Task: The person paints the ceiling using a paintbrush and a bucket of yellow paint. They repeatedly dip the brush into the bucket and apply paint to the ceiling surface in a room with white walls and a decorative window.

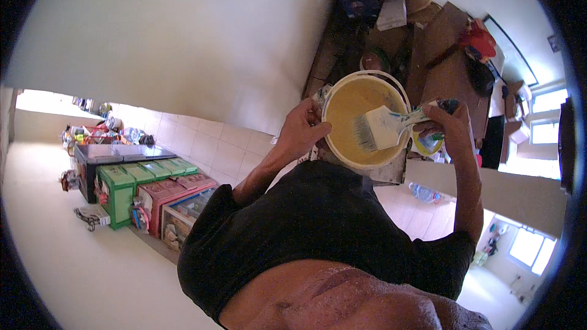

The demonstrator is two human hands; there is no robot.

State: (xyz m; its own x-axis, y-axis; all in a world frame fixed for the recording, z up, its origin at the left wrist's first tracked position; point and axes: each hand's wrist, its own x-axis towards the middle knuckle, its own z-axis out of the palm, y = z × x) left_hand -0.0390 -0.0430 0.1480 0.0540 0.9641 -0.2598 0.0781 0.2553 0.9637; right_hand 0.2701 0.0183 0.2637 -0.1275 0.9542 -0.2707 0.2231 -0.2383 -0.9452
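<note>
A white bucket (342,116) of pale yellow liquid is in front of me, with its thin handle raised at the far side. My left hand (302,131) grips the bucket at its left rim, thumb over the edge. My right hand (446,123) is closed on the handle of a wide paintbrush (384,128), white and paint-stained, held over the bucket with its bristles at the liquid. Whether they are dipped in it I cannot tell. A small yellowish container (427,145) is partly hidden behind my right hand.
A brown wooden surface (446,79) with a red object (477,40) lies beyond at the right, beside cluttered dark items. A white wall (165,36) rises ahead. Green (113,192) and red crates (153,195) stand at the left on a tiled floor. A plastic bottle (424,193) lies at lower right.
</note>
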